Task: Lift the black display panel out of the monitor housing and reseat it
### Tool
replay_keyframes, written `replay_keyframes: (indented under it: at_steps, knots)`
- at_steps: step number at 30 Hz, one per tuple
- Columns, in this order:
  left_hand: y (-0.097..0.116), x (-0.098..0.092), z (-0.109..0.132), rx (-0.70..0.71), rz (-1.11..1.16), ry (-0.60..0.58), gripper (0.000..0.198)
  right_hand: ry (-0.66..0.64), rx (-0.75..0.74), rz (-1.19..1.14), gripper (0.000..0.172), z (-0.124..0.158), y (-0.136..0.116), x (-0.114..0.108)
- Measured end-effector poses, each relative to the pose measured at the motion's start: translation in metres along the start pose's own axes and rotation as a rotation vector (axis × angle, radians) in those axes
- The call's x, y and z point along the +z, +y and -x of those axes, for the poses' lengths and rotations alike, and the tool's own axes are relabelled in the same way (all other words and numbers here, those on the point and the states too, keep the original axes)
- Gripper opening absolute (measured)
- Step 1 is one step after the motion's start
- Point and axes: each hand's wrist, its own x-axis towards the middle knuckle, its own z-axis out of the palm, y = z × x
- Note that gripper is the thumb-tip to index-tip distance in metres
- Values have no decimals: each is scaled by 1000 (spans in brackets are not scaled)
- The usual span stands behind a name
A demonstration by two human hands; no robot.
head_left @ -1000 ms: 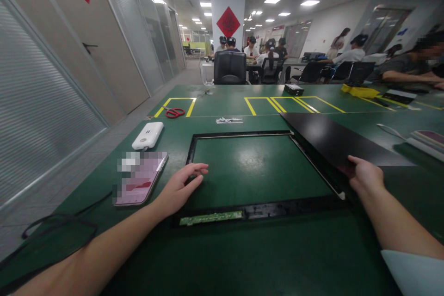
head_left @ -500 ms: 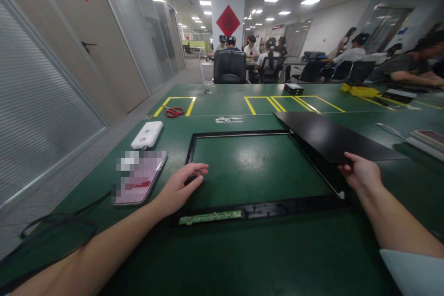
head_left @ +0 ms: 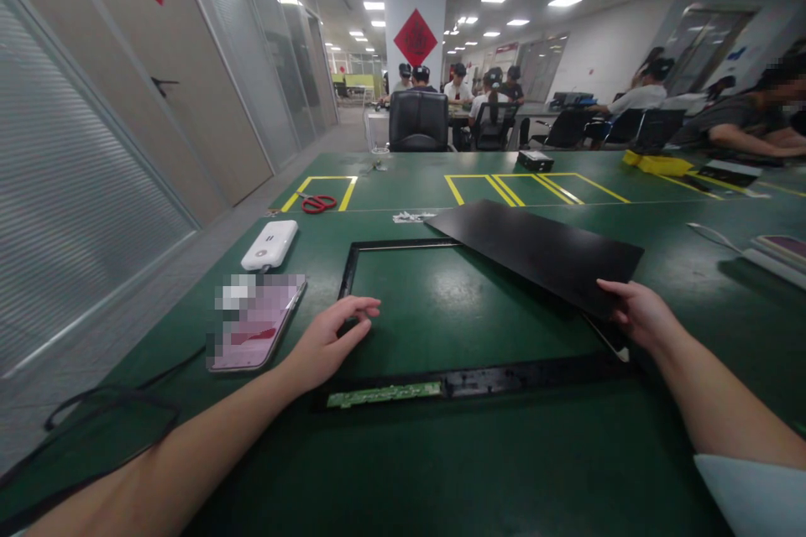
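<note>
A thin black panel (head_left: 541,252) is tilted above the right part of a black rectangular frame (head_left: 504,381), covering its far right corner and most of its right side. My right hand (head_left: 639,315) pinches the panel's near right corner, thumb on top. The frame lies flat on the green table, with a green circuit board strip (head_left: 384,393) along its near side. At the frame's left side is my left hand (head_left: 337,334), its fingers loosely curved and apart, nothing in them. Whether it touches the frame is hard to see.
Left of the frame lie a phone (head_left: 261,327) and a white power bank (head_left: 269,245) with a cable. Beyond are red-handled scissors (head_left: 318,203) and small white pieces (head_left: 412,218). A black box (head_left: 535,161) and yellow object (head_left: 656,164) sit far back; people work behind.
My right hand has brought the black panel leftward, so it now overhangs the frame's far right corner. The left hand has stayed in place.
</note>
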Motion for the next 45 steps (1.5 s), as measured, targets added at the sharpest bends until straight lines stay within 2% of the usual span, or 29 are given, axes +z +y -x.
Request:
replay_keyframes:
  at_steps: [4, 8, 12, 15, 21, 25, 28, 34, 40, 45]
  knots:
    - [-2, 0, -1, 10, -1, 4, 31, -14, 4, 62, 23, 7, -4, 1]
    - [-3, 0, -1, 26, -20, 20, 31, -96, 40, 121, 15, 7, -7, -3]
    - [-11, 1, 0, 52, -55, 90, 34, -179, 83, 155, 9, 4, -7, -11]
    - [-18, 2, 0, 65, -75, 157, 39, -223, 105, 172, 19, 5, -8, -12]
    - [-24, 4, 1, 14, -170, 201, 49, -289, 140, 166, 37, 7, -6, -11]
    - [-23, 5, 1, -69, -242, 153, 54, -257, 16, 205, 42, 1, -3, -11]
    - [-17, 6, -1, -144, -265, 90, 55, -200, -17, 192, 43, -3, -2, -10]
    - [-1, 3, -3, -159, -300, 51, 51, -156, -7, 194, 41, -1, -4, -7]
    - [-6, 0, -2, -147, -309, -35, 61, -194, 27, 200, 38, 4, -7, -7]
    - [-8, -2, -2, -140, -251, -29, 58, -97, 145, 234, 39, 1, -13, -6]
